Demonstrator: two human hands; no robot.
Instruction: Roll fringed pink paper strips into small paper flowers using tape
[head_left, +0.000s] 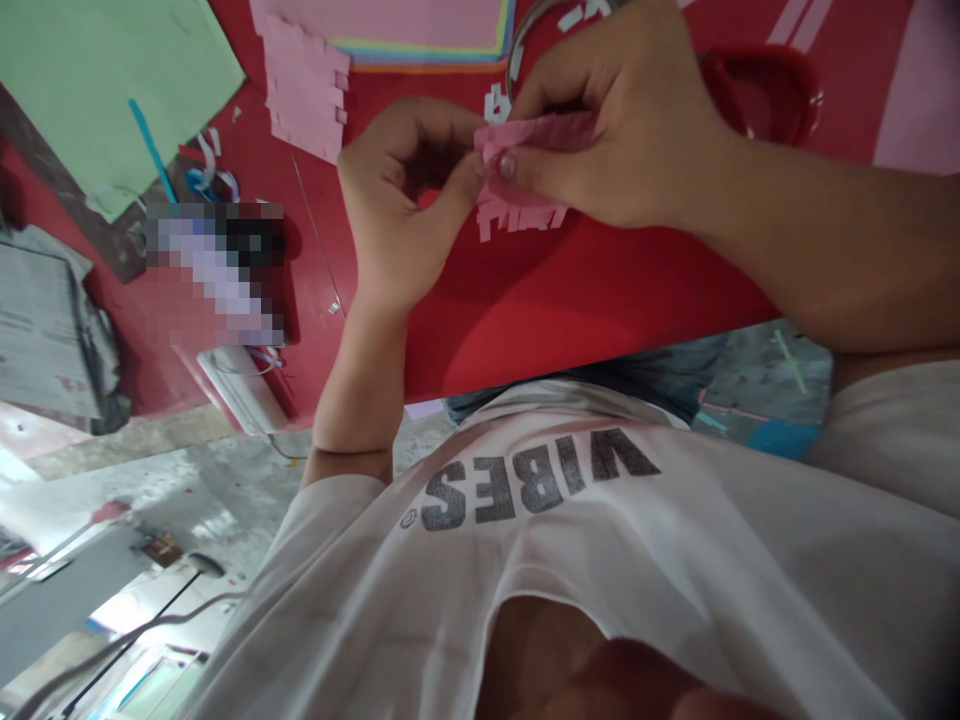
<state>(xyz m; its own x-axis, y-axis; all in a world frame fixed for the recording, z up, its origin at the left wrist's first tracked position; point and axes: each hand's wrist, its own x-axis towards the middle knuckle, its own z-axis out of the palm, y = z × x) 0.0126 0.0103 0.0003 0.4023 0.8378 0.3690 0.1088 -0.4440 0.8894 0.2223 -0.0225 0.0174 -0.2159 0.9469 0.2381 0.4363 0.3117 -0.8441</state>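
Observation:
Between my two hands is a folded strip of pink paper point(536, 190), held just above the red table. My left hand point(409, 195) pinches its left end between thumb and forefinger. On the right part of the strip, my right hand point(622, 130) presses its thumb against the front, the other fingers behind. Short cut tabs hang along the strip's lower edge. A second pink paper piece point(304, 85) with notched edges lies to the left of my hands.
Stacked coloured sheets point(427, 45) lie behind my hands, a green sheet point(112, 90) at the far left. A red dish-like object point(765, 95) is near my right wrist. Paper scraps point(210, 175) and a white power strip point(244, 390) sit left. The red table's point(525, 330) near edge borders my lap.

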